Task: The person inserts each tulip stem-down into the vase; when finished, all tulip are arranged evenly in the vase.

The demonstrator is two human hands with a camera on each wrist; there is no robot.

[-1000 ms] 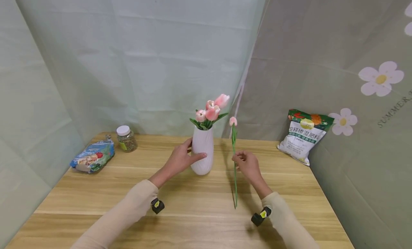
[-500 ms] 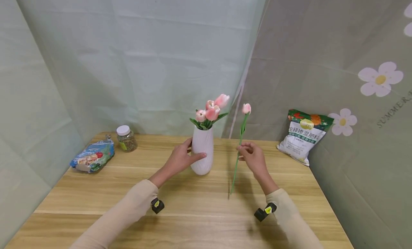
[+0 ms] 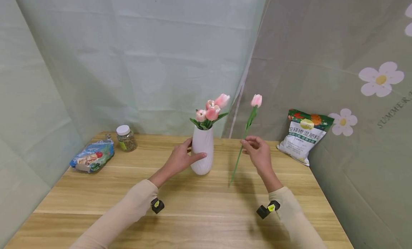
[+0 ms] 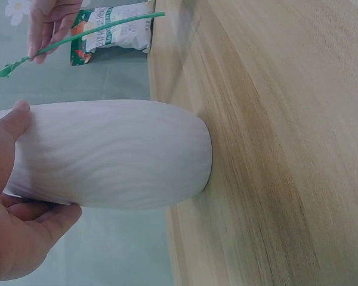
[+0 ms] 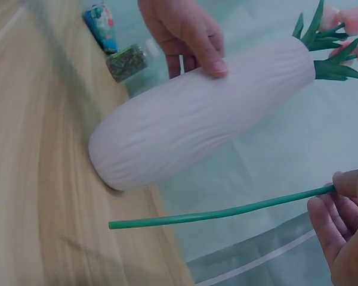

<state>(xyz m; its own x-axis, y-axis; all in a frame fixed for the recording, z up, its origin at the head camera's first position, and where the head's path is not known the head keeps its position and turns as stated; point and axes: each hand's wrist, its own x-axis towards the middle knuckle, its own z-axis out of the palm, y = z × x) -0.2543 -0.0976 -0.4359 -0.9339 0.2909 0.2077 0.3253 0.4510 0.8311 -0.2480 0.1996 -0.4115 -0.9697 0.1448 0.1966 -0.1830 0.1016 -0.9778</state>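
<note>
A white ribbed vase (image 3: 202, 149) stands upright on the wooden table (image 3: 193, 220), with several pink tulips (image 3: 212, 112) and green leaves rising from its mouth. My left hand (image 3: 180, 158) grips the vase from its left side, thumb across the front; in the left wrist view the fingers wrap the vase (image 4: 113, 155) on both sides. To the right of the vase, my right hand (image 3: 258, 154) pinches a single pink tulip (image 3: 256, 100) by its green stem. Its bloom leans right and its lower end points down-left; the right wrist view shows the stem (image 5: 227, 213) end above the table.
On the left of the table lie a blue printed bag (image 3: 94, 156) and a clear jar (image 3: 127, 140) with a white lid and dry contents. A white and green fertilizer bag (image 3: 304, 136) leans against the right-hand cloth wall. Pale cloth (image 3: 145, 63) hangs behind the table.
My right hand has moved up and to the right with the tulip, whose stem has gone from nearly vertical to leaning right. The left hand and the vase have stayed in place.
</note>
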